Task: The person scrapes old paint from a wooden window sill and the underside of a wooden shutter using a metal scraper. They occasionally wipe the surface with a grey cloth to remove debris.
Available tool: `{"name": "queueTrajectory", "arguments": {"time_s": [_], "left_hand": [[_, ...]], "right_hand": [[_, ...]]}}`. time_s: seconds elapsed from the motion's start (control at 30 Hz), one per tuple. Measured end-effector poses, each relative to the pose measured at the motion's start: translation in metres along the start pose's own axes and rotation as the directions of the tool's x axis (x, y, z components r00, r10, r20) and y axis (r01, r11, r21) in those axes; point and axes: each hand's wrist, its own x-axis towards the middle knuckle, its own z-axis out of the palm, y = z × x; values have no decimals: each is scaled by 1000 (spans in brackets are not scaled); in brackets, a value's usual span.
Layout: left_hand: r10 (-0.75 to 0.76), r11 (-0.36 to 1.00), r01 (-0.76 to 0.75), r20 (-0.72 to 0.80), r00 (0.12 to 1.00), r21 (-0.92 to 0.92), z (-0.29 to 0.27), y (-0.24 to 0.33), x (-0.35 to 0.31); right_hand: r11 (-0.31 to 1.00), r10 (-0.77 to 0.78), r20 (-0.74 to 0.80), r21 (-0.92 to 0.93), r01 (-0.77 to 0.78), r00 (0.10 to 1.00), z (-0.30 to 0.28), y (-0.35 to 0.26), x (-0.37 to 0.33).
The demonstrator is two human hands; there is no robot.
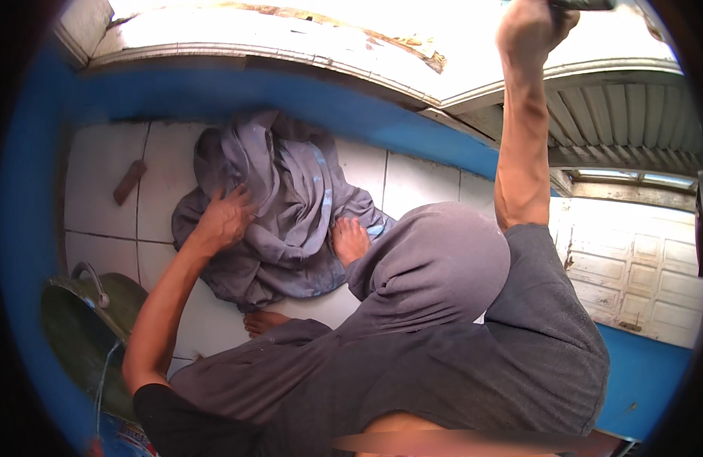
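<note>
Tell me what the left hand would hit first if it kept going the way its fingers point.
The left hand already lies on the grey cloth heaped on the white tiled floor; pushing on, it would meet more of that cloth, probably then the blue wall behind.

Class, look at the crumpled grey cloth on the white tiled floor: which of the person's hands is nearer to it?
Left. The left hand rests on the crumpled grey cloth; the right hand is raised far above it, gripping something dark overhead.

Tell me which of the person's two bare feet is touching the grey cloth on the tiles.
The foot farther from the camera, toes resting on the grey cloth beside the left hand. The nearer foot sits on bare white tile, just off the cloth's edge.
</note>
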Motion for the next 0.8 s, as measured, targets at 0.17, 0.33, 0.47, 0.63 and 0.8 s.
{"name": "queueTrajectory", "arguments": {"time_s": [0.17, 0.33, 0.47, 0.63, 0.8], "left_hand": [[-408, 609, 427, 197, 891, -668, -49, 29, 22], [-583, 268, 72, -103, 806, -961, -121, 123, 89], [72, 947, -238, -583, 809, -214, -171, 171, 213], [333, 943, -207, -704, 627, 261, -114, 139, 327], [326, 945, -261, -595, 735, 194, -112, 137, 335]], "right_hand": [[993, 14, 555, -104, 53, 832, -51, -27, -72], [807, 588, 521, -324, -494, 619, -112, -49, -165], [535, 842, 266, -316, -783, 468, -148, -34, -238], [404, 915, 191, -434, -805, 356, -168, -39, -258], [321, 947, 122, -385, -865, 297, -185, -28, -291]]}}
